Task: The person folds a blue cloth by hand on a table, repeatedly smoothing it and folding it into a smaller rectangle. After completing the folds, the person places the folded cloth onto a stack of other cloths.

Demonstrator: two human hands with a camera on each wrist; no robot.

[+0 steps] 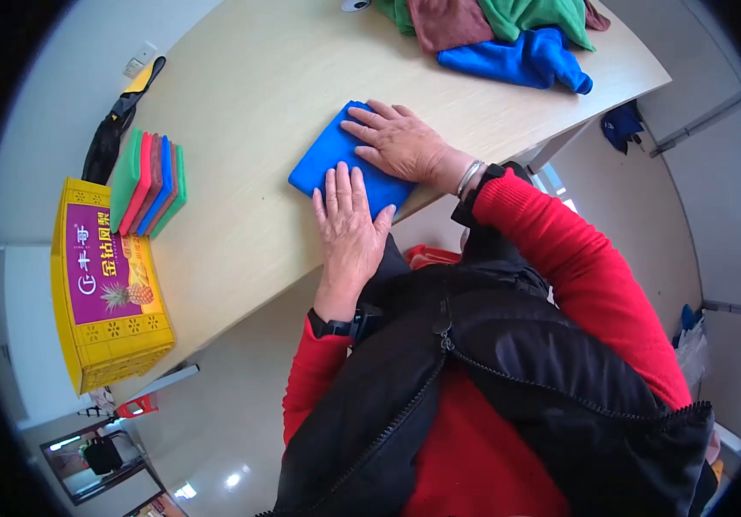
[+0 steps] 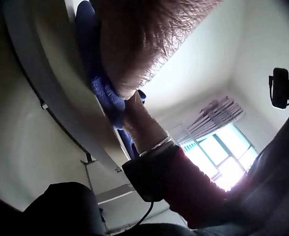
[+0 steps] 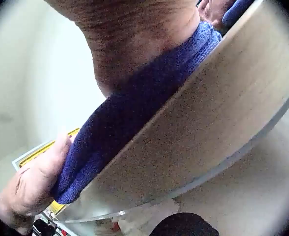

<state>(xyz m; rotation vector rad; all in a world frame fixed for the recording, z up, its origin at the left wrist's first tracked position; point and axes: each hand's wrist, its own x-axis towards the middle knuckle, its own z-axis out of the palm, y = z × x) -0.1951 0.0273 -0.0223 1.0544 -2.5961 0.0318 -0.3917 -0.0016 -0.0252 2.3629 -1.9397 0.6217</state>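
Right now, you have both hands flat on the folded blue cloth (image 1: pixel 329 159), which lies on the table (image 1: pixel 250 77) at its near edge, just in front of you. Your left hand (image 1: pixel 349 226) presses the cloth's near end with fingers straight and together, gripping nothing. Your right hand (image 1: pixel 402 142) lies across its far side, fingers spread and equally straight. The wrist views show the cloth squashed between your palms and the tabletop.

Judging by its neat rectangle, this cloth looks fully folded and is only being smoothed. To the left of it, well apart, a row of folded cloths (image 1: pixel 148 183) stands on edge, just beside a yellow crate (image 1: pixel 108 293), so that share seems done. Beyond the cloth and to its right, a loose pile of green, maroon and blue cloths (image 1: pixel 508 30) appears unfolded. A black strap (image 1: pixel 116 125) lies far left of it. Nothing stands between the cloth and either group.
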